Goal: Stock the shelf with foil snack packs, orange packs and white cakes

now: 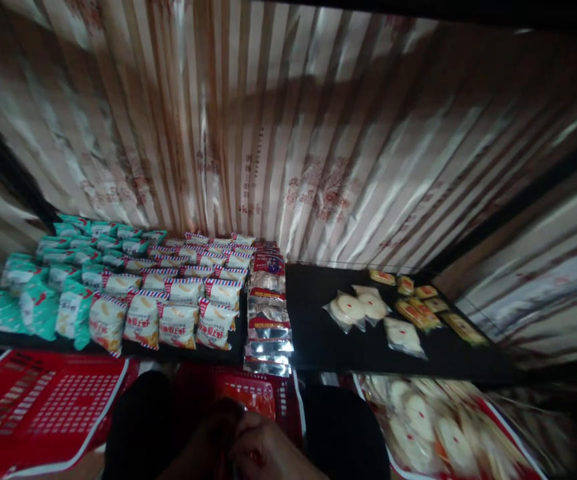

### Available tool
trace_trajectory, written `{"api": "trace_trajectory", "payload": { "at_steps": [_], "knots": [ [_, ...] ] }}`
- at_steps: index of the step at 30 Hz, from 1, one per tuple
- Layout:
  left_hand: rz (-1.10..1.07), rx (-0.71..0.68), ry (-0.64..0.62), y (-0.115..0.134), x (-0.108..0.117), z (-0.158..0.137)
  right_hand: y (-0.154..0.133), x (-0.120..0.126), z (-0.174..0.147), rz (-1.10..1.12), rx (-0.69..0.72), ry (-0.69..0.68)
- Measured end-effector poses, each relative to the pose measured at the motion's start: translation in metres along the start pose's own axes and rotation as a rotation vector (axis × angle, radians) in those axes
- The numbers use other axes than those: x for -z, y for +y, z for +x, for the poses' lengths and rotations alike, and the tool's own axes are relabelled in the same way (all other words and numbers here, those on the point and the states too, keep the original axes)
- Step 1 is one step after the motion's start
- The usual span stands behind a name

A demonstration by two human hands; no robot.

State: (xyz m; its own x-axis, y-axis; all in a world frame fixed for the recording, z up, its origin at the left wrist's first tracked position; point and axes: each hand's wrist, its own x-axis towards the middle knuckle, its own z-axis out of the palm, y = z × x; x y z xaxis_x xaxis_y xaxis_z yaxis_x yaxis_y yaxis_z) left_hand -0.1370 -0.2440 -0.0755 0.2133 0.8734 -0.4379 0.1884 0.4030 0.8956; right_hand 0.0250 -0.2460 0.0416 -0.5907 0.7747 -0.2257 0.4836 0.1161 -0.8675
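At six o'clock by the red basket (296,403), my right hand (261,443) shows curled fingers, my left hand (208,433) is too dark; I can't tell either's hold, so go gently.

Your left hand (217,427), deep in shadow, and curled right hand (259,441) sit close together near six o'clock, between your left knee (139,423) at seven and right knee (344,430) at five.

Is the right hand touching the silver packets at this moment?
Apart. In the head view, a strip of the middle red basket shows between the right hand and the silver packets.
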Motion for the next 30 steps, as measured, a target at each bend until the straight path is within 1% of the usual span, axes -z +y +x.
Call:
{"api": "trace_trajectory", "payload": {
  "at_steps": [4,7,9,11,13,15,17,19,21,23,27,28,30],
  "knots": [
    [-0.023,-0.046,-0.177,0.001,0.012,-0.021,-0.032,0.026,-0.014,0.007,0.049,0.072],
    [-0.117,-0.112,-0.315,0.005,0.018,-0.03,-0.048,0.045,-0.024,0.069,0.041,0.135],
    [-0.206,-0.145,-0.366,0.016,0.019,-0.036,-0.057,0.057,-0.031,0.112,0.058,0.206],
    [-0.289,-0.168,-0.384,0.035,0.017,-0.044,-0.064,0.067,-0.037,0.141,0.1,0.289],
    [-0.323,-0.176,-0.343,0.059,0.014,-0.054,-0.066,0.073,-0.041,0.187,0.128,0.371],
    [-0.378,-0.19,-0.278,0.085,0.012,-0.063,-0.064,0.075,-0.043,0.293,0.121,0.466],
    [-0.455,-0.217,-0.239,0.107,0.009,-0.07,-0.058,0.074,-0.045,0.48,0.105,0.598],
    [-0.511,-0.231,-0.187,0.124,0.006,-0.074,-0.051,0.071,-0.046,0.68,0.107,0.739],
    [-0.533,-0.266,-0.152,0.136,0.002,-0.074,-0.044,0.067,-0.047,0.797,0.099,0.822],
    [-0.535,-0.298,-0.126,0.145,-0.004,-0.072,-0.04,0.063,-0.05,0.824,0.056,0.807],
    [-0.551,-0.303,-0.078,0.157,-0.018,-0.068,-0.034,0.048,-0.055,0.791,0.012,0.642],
    [-0.559,-0.29,-0.057,0.16,-0.023,-0.067,-0.033,0.044,-0.055,0.796,0.007,0.631],
    [-0.564,-0.251,-0.002,0.164,-0.033,-0.064,-0.029,0.038,-0.054,0.839,-0.019,0.664]
  ]
}}
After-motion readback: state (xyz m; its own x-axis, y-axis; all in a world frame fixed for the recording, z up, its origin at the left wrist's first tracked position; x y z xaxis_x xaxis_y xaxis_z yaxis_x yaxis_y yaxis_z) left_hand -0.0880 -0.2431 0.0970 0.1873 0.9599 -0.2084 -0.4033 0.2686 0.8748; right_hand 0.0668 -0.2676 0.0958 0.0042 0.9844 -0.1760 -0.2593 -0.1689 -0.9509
